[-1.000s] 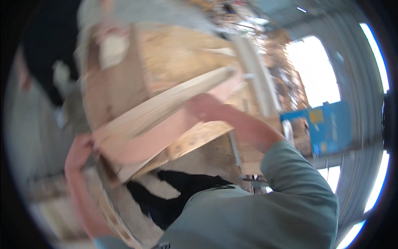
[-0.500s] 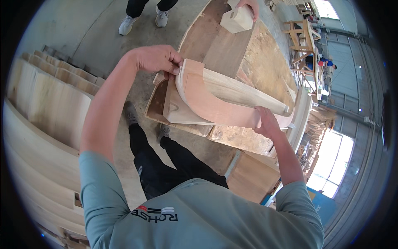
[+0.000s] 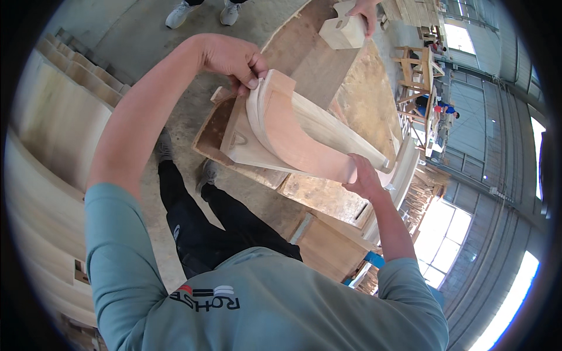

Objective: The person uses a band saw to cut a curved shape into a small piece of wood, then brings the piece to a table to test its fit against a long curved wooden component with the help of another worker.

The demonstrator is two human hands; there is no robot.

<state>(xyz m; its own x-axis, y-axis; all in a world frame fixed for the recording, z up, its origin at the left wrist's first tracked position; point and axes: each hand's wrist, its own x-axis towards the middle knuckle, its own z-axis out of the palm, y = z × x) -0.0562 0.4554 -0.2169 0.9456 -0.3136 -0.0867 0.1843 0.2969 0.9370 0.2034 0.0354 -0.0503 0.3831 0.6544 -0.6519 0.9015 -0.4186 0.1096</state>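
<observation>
A curved, pinkish-tan band [image 3: 298, 137] with a smooth face lies across a pale wooden workpiece [image 3: 339, 130] on the workbench. It bends from an upright upper-left end into a long run toward the right; its exact kind I cannot tell. My left hand [image 3: 234, 61] pinches the upper-left end between thumb and fingers, beside several layered edges. Around the band's right end my right hand [image 3: 366, 177] is closed, thumb toward me. Under the band, a pale wooden block end [image 3: 237, 140] with a curved mark shows at the bench's left.
A worn wooden workbench [image 3: 369, 88] stretches away from me. At its far end another person's hand [image 3: 366, 11] rests on a pale wooden block [image 3: 344, 32]. Stacked curved wooden panels [image 3: 50, 111] stand on my left. Wooden frames [image 3: 413, 76] and people are farther right.
The view has shifted, so the bench sits slightly left of before. The band's upper end appears tilted a little more, with both hands still on it.
</observation>
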